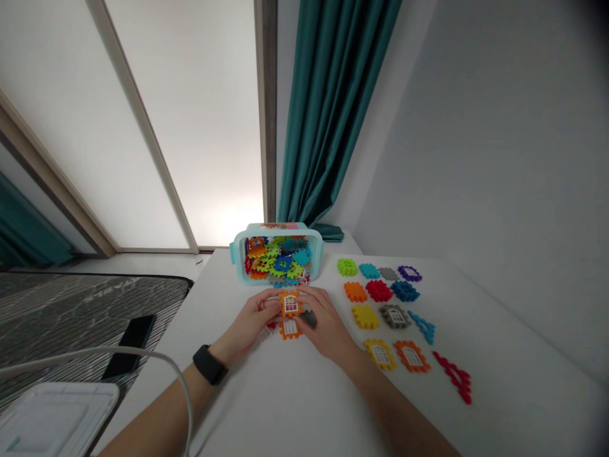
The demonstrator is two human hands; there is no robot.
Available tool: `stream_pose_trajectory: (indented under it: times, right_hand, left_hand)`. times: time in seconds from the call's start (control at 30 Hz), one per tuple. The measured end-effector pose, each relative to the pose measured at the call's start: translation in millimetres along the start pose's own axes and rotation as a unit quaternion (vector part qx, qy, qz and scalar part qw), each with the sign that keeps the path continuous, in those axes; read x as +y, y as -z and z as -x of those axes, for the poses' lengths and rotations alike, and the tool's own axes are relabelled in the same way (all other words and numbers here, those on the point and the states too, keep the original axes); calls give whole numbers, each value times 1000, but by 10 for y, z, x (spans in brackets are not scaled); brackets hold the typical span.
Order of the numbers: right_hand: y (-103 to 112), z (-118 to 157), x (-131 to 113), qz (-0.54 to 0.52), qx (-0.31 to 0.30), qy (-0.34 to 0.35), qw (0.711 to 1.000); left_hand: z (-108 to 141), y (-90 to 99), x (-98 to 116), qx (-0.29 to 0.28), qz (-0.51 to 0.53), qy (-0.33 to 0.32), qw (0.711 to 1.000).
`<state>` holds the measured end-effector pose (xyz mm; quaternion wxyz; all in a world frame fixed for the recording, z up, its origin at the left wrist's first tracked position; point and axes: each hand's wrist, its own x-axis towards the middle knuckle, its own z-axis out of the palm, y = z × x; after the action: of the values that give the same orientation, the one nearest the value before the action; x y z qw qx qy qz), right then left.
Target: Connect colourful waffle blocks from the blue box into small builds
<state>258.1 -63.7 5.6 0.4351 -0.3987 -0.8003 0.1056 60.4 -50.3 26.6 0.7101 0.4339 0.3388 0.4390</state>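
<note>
L hand (252, 315), R hand (326, 322) on knobbly orange plastic window tile (290, 304)

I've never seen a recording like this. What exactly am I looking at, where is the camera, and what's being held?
There's no machine here: these are a person's own two bare hands, filmed by one camera worn on their head, looking forward and down. The left hand and right hand together hold an orange building tile with a white window. A second orange window tile lies just below them. On the white table stand a clear plastic box of colourful tiles and, to the right, rows of loose tiles.
</note>
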Motion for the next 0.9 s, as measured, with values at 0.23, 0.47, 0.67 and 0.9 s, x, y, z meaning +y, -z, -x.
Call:
stream_pose_trajectory:
  times: [0.23, 0.47, 0.67, 0.9]
  right_hand:
    - [4, 5, -9, -4, -6, -3, 1000]
    - [2, 8, 7, -8, -7, -2, 1000]
    - [13, 1, -4, 10, -3, -4, 1000]
    - [20, 11, -3, 7, -1, 2, 1000]
  left_hand:
    - [15, -10, 22, -4, -1, -7, 1000]
    - [-6, 71, -15, -17, -132, -62, 989]
    - [4, 200, 52, -19, -530, -302, 792]
    - [-25, 272, 40, 3, -615, -364, 700]
